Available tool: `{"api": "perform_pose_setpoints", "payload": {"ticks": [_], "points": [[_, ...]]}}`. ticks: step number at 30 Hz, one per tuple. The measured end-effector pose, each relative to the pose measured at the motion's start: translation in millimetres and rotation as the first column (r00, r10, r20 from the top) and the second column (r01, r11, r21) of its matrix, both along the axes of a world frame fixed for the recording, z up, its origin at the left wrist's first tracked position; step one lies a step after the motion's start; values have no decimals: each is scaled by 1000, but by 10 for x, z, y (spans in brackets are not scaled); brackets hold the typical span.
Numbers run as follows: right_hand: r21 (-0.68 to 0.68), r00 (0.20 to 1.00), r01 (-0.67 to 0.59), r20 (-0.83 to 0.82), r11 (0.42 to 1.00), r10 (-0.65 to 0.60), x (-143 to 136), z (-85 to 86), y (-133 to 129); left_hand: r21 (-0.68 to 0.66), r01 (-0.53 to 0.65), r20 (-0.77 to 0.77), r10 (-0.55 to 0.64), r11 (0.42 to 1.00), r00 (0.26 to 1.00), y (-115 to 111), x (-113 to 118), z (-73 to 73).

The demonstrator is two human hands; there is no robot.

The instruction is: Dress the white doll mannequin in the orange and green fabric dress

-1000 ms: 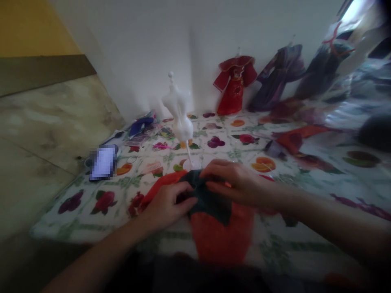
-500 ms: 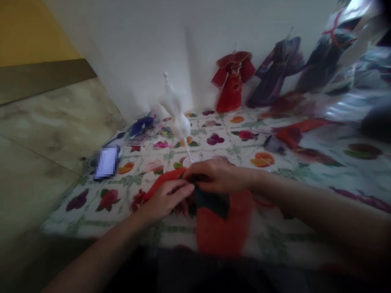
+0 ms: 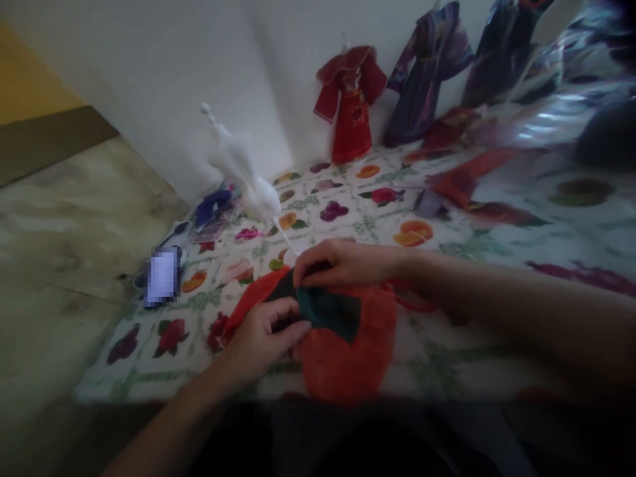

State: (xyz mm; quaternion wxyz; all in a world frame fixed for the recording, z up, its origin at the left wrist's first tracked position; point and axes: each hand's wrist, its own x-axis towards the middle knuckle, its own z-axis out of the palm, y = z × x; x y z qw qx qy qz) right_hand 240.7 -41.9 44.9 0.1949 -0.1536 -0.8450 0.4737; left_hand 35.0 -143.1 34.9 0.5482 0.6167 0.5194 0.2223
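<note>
Orange-red cloth (image 3: 345, 371), soft and rounded at its lower end, lies on the white tablecloth printed with fruit (image 3: 193, 351), close to the near edge, with a dark green piece of cloth (image 3: 334, 317) over it. A teal-looking fold of the green piece sits right between the two hands, below the right fingertips and beside the left ones.

The right hand (image 3: 335, 263) reaches in from above, its fingers curled and drawn together, pinching the upper left edge of the green cloth. The left hand (image 3: 271, 331) rests against the same cloth from the side, thumb and forefinger bent toward each other at the fold; whether they clamp the fabric I cannot tell. More of the orange-red cloth runs out beyond the left hand, and a thin red loop (image 3: 415, 301) lies under the right forearm.

Just beyond the hands stands a white plastic dress form (image 3: 241, 172) on a thin rod. Behind it, near the wall, are a small red robe with gold trim (image 3: 352, 106) and a purple-blue robe (image 3: 420, 73).

Lettering is unreadable: the dark-framed phone (image 3: 163, 277) at left has a pixelated screen.
</note>
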Motion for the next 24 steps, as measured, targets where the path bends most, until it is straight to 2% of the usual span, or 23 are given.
{"api": "perform_pose_setpoints", "payload": {"ticks": [8, 12, 16, 19, 21, 22, 24], "points": [[-178, 996, -50, -80, 983, 36, 99, -43, 116, -90, 2, 4, -2, 996, 1000, -61, -23, 52], [-255, 998, -48, -47, 966, 37, 127, -90, 167, -57, 22, -16, -23, 998, 1000, -85, 23, 96], [-317, 993, -113, -65, 942, 98, 144, -120, 196, -4, 30, -66, -30, 1000, 997, -64, -3, 133], [-321, 991, -133, -49, 938, 124, 161, -105, 210, 173, -25, -154, 52, 985, 987, -18, -118, 103], [-333, 991, -135, -22, 933, 135, 176, -82, 214, 363, -45, -273, 153, 931, 950, 10, -199, 48], [-337, 990, -135, -11, 932, 139, 182, -71, 216, 453, -18, -339, 191, 892, 921, 22, -229, 14], [-342, 990, -129, 6, 931, 140, 193, -56, 218, 578, 113, -464, 212, 808, 860, 41, -257, -59]]}}
